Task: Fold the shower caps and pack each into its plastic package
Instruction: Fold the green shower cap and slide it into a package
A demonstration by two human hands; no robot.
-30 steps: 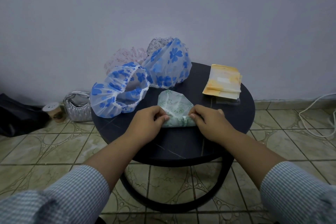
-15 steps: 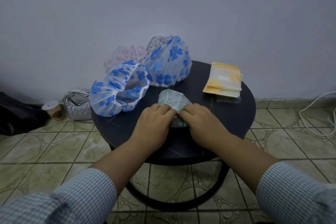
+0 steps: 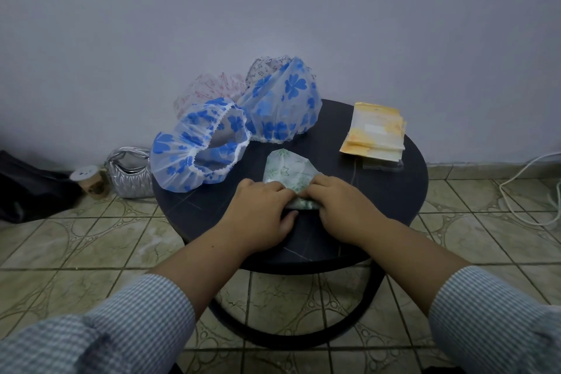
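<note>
Both hands sit at the middle of the round black table [image 3: 394, 191], side by side w/ knuckles almost touching. The left hand [image 3: 264, 209] and right hand [image 3: 340, 203] have fingers curled down tight on the near edge of the green-print shower cap [image 3: 285, 170], pinching its rolled-up part; the loose tip pokes out toward 12 o'clock. Two puffy blue-flower caps [image 3: 200, 149] sit at 10 and 11 o'clock from the hands, w/ a pink cap [image 3: 209, 88] behind them. The stack of yellow plastic packages [image 3: 375, 133] lies at 2 o'clock, well apart from the hands, near the table's far edge. What could go wrong, I think: the cap is thin and slippery, so if the fingers let go a bit the roll may pop open & need redoing. Air stuck inside could make it too fat for a package. A big elbow swing could also bump the blue cap at 10 o'clock, which hangs over the edge, down to the floor by the silver bag [image 3: 130, 173].
</note>
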